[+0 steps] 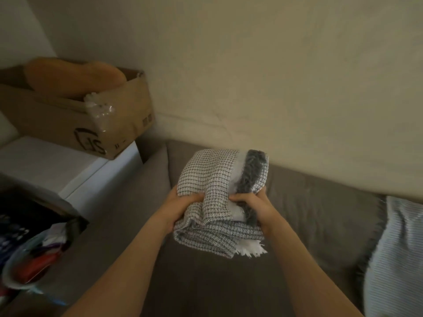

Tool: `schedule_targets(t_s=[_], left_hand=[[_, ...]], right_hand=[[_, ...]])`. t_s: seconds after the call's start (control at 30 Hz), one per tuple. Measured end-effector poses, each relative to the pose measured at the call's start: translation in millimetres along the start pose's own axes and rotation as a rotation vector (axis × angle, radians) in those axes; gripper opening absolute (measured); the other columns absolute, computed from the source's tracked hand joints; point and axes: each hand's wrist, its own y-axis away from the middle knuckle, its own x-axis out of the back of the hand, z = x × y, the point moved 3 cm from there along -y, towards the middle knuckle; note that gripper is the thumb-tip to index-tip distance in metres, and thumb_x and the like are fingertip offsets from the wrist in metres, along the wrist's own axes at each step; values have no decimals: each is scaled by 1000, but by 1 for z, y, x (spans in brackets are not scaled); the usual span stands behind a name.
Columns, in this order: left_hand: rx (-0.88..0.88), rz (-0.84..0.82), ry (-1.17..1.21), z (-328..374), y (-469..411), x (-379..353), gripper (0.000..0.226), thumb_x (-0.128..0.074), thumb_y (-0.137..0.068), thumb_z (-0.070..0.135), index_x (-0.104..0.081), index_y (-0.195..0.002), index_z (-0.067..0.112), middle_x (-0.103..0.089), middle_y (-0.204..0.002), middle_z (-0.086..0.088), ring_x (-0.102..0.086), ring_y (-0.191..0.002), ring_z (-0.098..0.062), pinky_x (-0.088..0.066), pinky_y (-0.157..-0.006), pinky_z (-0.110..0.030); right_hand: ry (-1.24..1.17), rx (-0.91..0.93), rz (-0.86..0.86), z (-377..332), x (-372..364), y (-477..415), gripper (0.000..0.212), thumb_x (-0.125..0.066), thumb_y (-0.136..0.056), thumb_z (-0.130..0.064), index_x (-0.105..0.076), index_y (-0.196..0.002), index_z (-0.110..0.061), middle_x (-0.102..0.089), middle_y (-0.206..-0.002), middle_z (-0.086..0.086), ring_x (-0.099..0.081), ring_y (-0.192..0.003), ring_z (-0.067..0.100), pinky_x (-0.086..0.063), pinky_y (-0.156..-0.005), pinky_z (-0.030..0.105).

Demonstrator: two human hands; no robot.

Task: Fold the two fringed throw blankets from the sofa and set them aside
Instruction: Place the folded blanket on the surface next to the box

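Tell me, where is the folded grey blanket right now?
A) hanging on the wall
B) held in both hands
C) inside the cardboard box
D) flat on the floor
B: the left hand and the right hand each grip a side of the folded grey blanket, holding it up over the sofa.

Cardboard box (128, 106), front face: hand-drawn black marker lettering, approximately "GS"; small printed symbols on side face illegible
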Motion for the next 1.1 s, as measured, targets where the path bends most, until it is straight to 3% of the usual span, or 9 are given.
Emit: schedule_targets(t_s=[0.23,0.4,0.5,0.6,0.77,0.83,0.97,1.03,1.1], left_hand=[[-53,98,-488,-11,-64,159,103,-91,-74,51,-36,-159,33,-53,-148,11,-53,-134,-17,-44,-117,-47],[-55,239,-717,-35,-106,244,85,-85,-84,45,-40,-153,23,-56,-145,1,-57,-130,-24,-48,-111,-46],[-24,358,-880,-50,-127,284,64,-78,-88,41,-45,-139,23,-65,-133,-5,-65,-116,-30,-55,-99,-51],[19,532,-1025,-64,-148,320,53,-72,-90,31,-45,-134,20,-69,-124,-11,-67,-110,-36,-53,-97,-58],[-19,523,-1138,-99,-171,377,100,-79,-89,30,-12,-162,35,-62,-135,-17,-64,-117,-41,-53,-97,-63],[110,432,-1253,-123,-178,393,96,-73,-95,25,-9,-165,38,-45,-153,-25,-50,-134,-48,-43,-109,-66],[119,472,-1458,-129,-191,397,63,-63,-97,31,-40,-155,19,-6,-175,-22,-4,-160,-47,-8,-128,-65],[-51,393,-1398,-126,-201,391,68,-54,-101,47,-35,-158,13,0,-177,-18,4,-162,-43,-2,-130,-64],[-7,154,-1333,-136,-206,392,98,-43,-99,74,8,-169,28,30,-173,-9,24,-159,-43,4,-128,-68]], right_hand=[[245,-142,21,52,-161,-77,125,-79,-66,-44,-11,-158,6,-64,-129,17,-67,-113,29,-58,-101,48],[248,-70,102,91,-260,-110,127,-72,-94,-13,39,-155,-26,-58,-103,-1,-62,-91,18,-46,-93,35],[301,41,55,118,-311,-142,119,-68,-97,-14,29,-158,-44,-60,-118,7,-66,-112,32,-50,-94,34],[414,133,-58,143,-366,-175,106,-63,-97,-7,11,-164,-45,-72,-102,12,-71,-84,23,-50,-65,11],[452,131,-102,187,-432,-203,97,-56,-98,-2,3,-167,-36,-61,-73,4,-59,-61,19,-46,-57,12],[511,-13,-219,206,-443,-211,106,-57,-100,-7,21,-162,-43,-59,-79,2,-59,-68,20,-49,-69,22],[705,-277,-450,224,-443,-225,114,-58,-104,-16,40,-150,-51,-65,-78,11,-60,-46,14,-51,-45,22],[876,-309,-470,219,-442,-233,107,-56,-106,-41,42,-149,-50,-71,-96,17,-73,-67,22,-63,-66,33],[1200,-298,-401,203,-439,-240,100,-53,-101,-59,30,-155,-51,-62,-133,24,-69,-109,39,-59,-92,51]])
